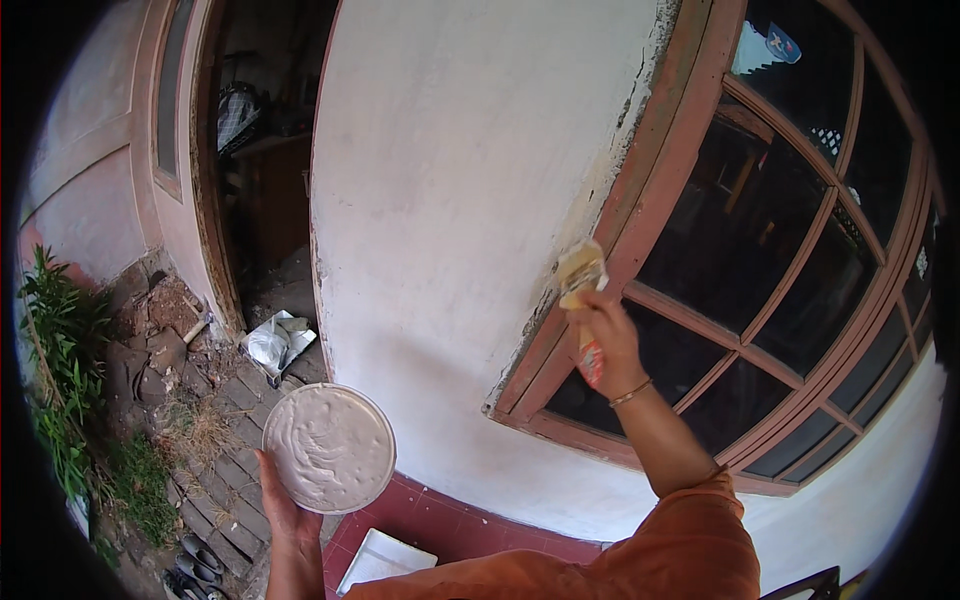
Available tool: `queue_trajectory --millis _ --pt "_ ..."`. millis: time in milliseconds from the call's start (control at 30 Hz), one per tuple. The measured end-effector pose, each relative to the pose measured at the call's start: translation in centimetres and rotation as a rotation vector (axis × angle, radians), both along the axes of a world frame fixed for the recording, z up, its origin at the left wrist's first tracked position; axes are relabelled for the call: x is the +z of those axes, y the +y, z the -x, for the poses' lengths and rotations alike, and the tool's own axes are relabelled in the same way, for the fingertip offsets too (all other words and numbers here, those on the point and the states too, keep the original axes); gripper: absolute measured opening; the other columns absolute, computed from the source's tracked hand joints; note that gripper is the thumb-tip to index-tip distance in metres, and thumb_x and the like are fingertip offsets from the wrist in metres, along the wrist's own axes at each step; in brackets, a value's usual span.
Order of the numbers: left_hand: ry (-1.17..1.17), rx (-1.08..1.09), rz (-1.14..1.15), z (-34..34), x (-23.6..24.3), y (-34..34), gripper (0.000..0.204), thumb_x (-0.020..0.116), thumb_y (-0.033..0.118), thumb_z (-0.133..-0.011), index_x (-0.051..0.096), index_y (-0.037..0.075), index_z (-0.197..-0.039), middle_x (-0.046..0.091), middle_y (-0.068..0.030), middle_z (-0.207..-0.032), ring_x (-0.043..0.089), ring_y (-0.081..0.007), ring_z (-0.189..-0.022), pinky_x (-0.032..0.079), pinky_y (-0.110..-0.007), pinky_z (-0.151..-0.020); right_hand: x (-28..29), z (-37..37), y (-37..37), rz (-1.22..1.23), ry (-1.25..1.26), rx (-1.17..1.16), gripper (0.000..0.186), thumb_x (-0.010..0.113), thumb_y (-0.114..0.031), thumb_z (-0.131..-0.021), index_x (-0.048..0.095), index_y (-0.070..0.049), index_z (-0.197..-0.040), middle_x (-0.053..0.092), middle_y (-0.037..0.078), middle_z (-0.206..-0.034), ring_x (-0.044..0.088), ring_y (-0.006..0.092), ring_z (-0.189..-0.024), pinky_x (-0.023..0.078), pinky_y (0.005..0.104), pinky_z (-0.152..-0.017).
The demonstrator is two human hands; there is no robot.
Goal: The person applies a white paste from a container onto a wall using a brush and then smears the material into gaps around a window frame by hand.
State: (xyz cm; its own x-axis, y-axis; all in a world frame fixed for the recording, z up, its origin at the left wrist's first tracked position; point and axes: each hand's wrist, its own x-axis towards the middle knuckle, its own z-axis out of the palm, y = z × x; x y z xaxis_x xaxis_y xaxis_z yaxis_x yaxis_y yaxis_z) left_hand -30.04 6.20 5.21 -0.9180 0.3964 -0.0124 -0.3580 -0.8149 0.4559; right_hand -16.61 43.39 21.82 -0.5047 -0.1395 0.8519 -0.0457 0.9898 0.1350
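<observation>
Gripping the brush just behind its bristles, the right hand is clamped on it, the red-marked handle slanting down below the fist. The bristles look blunt, yellowish and clotted; from where I stand, they lie above the knuckles, over the ragged seam between the smooth, chalky white wall and the reddish-brown wooden window frame. Whether they press on it, I cannot tell. Well apart, low on the person's left, the left hand clasps the round tub from below, thumb along its edge, other fingers hidden. Pale, pinkish-grey paste, thick, rippled and dimpled, fills the tub just above the palm.
</observation>
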Motion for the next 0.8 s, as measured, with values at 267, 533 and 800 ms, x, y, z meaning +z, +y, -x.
queue_trajectory --millis 267,533,800 --pt "0.041 -0.033 -0.017 0.3 -0.2 0.1 0.061 0.039 0.050 -0.095 0.039 0.003 -0.134 0.046 -0.0118 -0.134 0.046 -0.0273 -0.121 0.036 -0.041 -0.103 7.9 0.9 0.9 -0.142 0.108 -0.027 0.029 0.062 0.000 -0.070 0.058 0.000 -0.099 0.055 0.018 -0.112 0.056 0.0354 -0.101 0.049 0.0377 -0.084" --pt "0.042 -0.021 -0.027 0.5 -0.5 -0.3 0.062 0.040 0.050 -0.094 0.038 0.003 -0.135 0.046 -0.0119 -0.134 0.046 -0.0271 -0.121 0.036 -0.041 -0.104 5.5 -0.6 -1.0 -0.249 -0.033 -0.053 0.032 0.065 0.003 -0.063 0.057 -0.001 -0.093 0.054 0.014 -0.112 0.058 0.0309 -0.097 0.050 0.0367 -0.076" --pt "0.033 -0.052 -0.002 0.8 -0.4 0.0 0.062 0.042 0.050 -0.093 0.038 0.004 -0.135 0.045 -0.0117 -0.135 0.045 -0.0271 -0.122 0.036 -0.042 -0.103 6.0 1.1 0.6 -0.374 -0.032 -0.191 0.019 0.058 0.000 -0.068 0.054 -0.004 -0.087 0.054 0.014 -0.110 0.058 0.0313 -0.088 0.050 0.0366 -0.069"
